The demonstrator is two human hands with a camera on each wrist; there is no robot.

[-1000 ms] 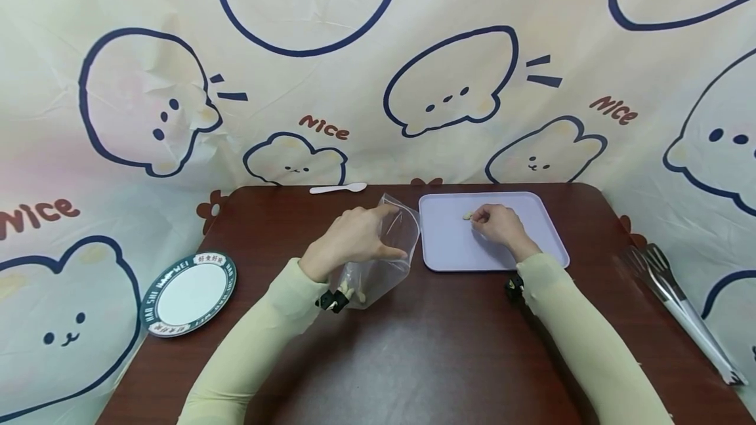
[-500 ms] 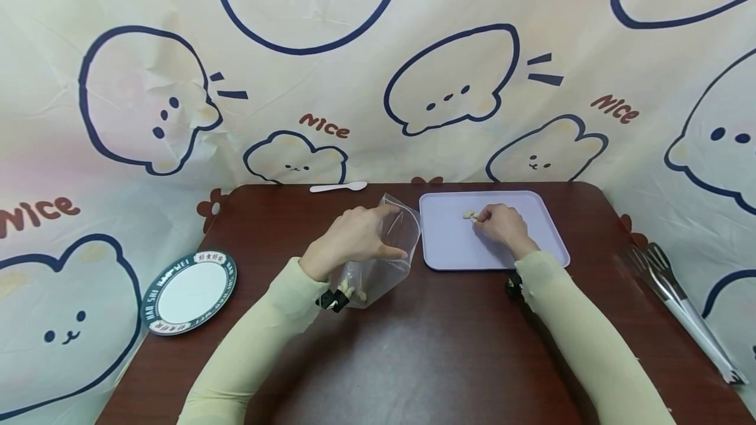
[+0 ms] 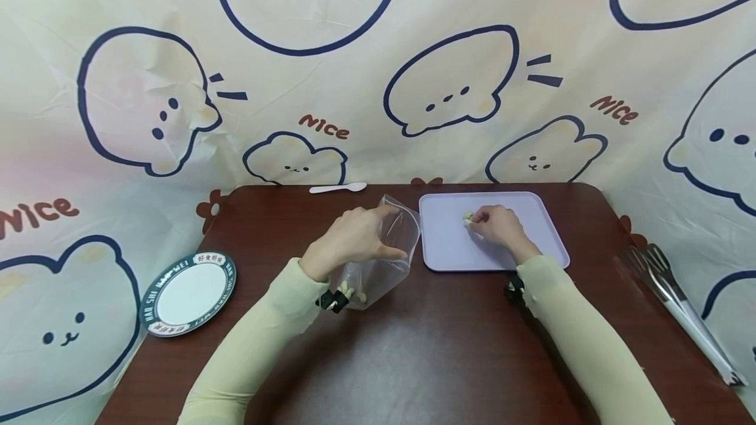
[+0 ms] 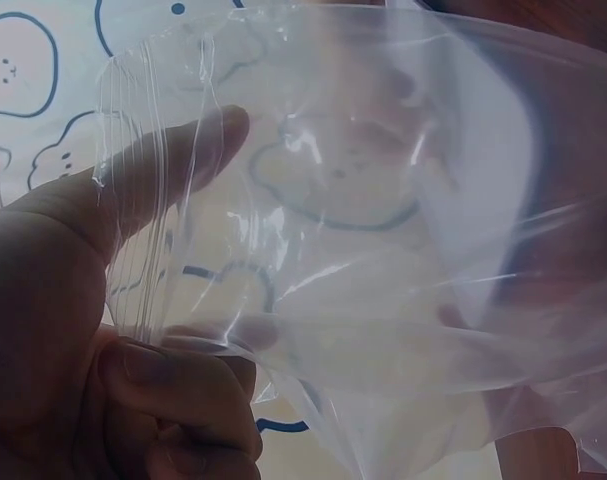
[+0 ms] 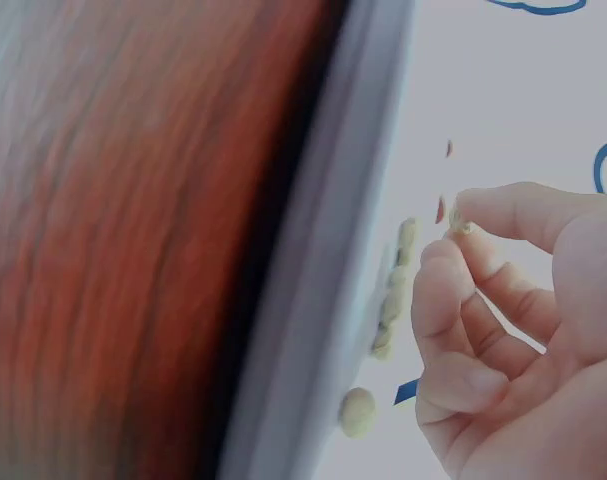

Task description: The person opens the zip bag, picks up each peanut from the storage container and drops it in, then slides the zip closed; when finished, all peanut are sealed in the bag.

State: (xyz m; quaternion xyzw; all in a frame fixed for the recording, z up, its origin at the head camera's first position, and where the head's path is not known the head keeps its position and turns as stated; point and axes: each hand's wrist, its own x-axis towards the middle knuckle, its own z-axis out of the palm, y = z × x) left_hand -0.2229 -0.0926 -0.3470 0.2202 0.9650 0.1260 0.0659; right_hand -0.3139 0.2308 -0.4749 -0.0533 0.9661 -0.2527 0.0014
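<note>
My left hand (image 3: pixel 351 236) grips the mouth of a clear zip bag (image 3: pixel 384 281) and spreads it toward the tray. In the left wrist view a digit pokes inside past the zip strip (image 4: pixel 148 230), while other fingers curl below it. Several pale peanut-like pieces (image 3: pixel 347 290) lie in the bag's lower end. Over a pale lilac tray (image 3: pixel 451 251), my right hand (image 3: pixel 501 225) pinches a small pale piece (image 5: pixel 463 224) between thumb and fingertips. More lumpy, peanut-like pieces (image 5: pixel 391 300) and a rounder one (image 5: pixel 358 412) show by the tray's edge in the right wrist view.
A green-rimmed plate (image 3: pixel 189 297) stands at the table's left edge. At the back lies a white plastic spoon (image 3: pixel 338 188). Metal tongs (image 3: pixel 679 310) lie along the right edge. A patterned cloth (image 3: pixel 366 84) hangs behind the brown table (image 3: pixel 401 366).
My right hand shifts slightly right, then back left over the tray, its fingertips staying by the pale pieces. My left hand and the bag hold still.
</note>
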